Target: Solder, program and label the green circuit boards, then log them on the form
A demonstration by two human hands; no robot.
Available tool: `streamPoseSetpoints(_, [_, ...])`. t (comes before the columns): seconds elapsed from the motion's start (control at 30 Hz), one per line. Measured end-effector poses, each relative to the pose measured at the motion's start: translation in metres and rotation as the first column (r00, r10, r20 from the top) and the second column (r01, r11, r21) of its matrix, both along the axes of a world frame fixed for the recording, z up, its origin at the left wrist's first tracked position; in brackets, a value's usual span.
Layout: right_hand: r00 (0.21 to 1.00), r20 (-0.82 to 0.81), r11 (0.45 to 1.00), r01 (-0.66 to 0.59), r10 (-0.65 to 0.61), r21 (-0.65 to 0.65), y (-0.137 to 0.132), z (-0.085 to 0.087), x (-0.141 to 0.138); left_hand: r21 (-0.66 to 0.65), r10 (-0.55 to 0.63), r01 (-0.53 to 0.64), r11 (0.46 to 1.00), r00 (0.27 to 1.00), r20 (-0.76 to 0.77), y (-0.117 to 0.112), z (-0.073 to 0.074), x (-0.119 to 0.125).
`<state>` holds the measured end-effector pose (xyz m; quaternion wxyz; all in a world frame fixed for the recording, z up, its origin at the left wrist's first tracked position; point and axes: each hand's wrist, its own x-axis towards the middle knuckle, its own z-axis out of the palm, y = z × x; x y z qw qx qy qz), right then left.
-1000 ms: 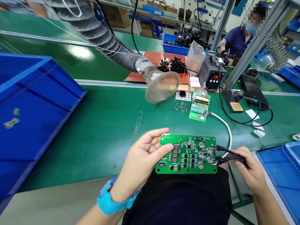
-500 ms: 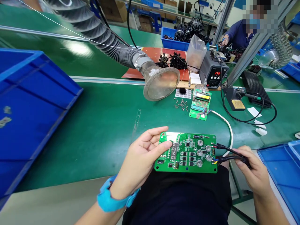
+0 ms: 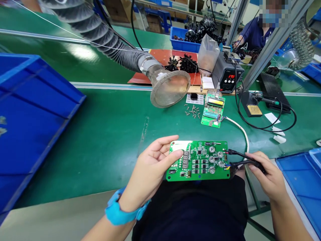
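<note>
**Populated circuit board pinched at one end, its black cables held at the other**

Head view: the circuit board is face up at the near edge of the green workbench, above the lap. The left hand grasps its left end, thumb on the face beside the four-digit display, with fingers beyond the far corner and underneath. The right hand is closed around the two black cables, clear of the board itself. A white cable runs from a smaller board with a blue socket on the bench and passes behind the black cables; where it ends is hidden.

The circuit board should be light and stiff, easy to carry by one end, its smooth surface perhaps a little slippery. The fragile parts look to be the small chips, the clear round parts on the right half and the thin coloured wires at the right edge. The bare rims and corners seem the safest hold. The cables look flexible and are better supported by their black sheaths, because a tug would probably load the solder joints.
</note>
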<state>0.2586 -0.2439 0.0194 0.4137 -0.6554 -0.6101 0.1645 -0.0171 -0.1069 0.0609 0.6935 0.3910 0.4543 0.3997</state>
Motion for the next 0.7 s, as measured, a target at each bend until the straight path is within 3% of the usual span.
streamPoseSetpoints(0.07, [0.999,0.010,0.999,0.051,-0.051,-0.014,0.012,-0.005,0.006,-0.037,0.020,-0.021,0.999,1.000,-0.022,0.001,-0.009,0.000])
streamPoseSetpoints(0.13, [0.971,-0.074,0.974,0.228,-0.227,0.006,0.024,-0.013,0.015,-0.090,0.056,-0.060,0.994,0.998,-0.039,0.003,-0.021,0.001])
streamPoseSetpoints(0.2, [0.872,-0.242,0.897,0.441,-0.425,0.016,0.034,-0.023,0.027,-0.138,0.081,-0.088,0.986,0.995,-0.058,0.005,-0.036,0.002])
streamPoseSetpoints(0.27, [0.784,-0.364,0.842,0.539,-0.503,-0.001,0.042,-0.032,0.040,-0.150,0.079,-0.093,0.984,0.992,-0.095,0.008,-0.049,0.002])
streamPoseSetpoints(0.4, [0.769,-0.432,0.856,0.517,-0.472,-0.014,0.070,-0.036,0.067,-0.041,0.044,-0.056,0.998,0.967,-0.253,0.017,-0.065,0.003])
streamPoseSetpoints(0.53, [0.778,-0.392,0.842,0.540,-0.491,0.017,0.133,-0.022,0.105,0.152,-0.001,0.093,0.984,0.854,-0.520,0.025,-0.066,0.005])
streamPoseSetpoints(0.6, [0.777,-0.331,0.817,0.576,-0.535,0.030,0.165,-0.016,0.130,0.292,0.039,0.198,0.936,0.765,-0.643,0.025,-0.066,0.005])
streamPoseSetpoints(0.7, [0.801,-0.188,0.803,0.590,-0.569,0.083,0.197,-0.016,0.165,0.554,0.222,0.342,0.759,0.664,-0.714,0.021,-0.069,0.003])
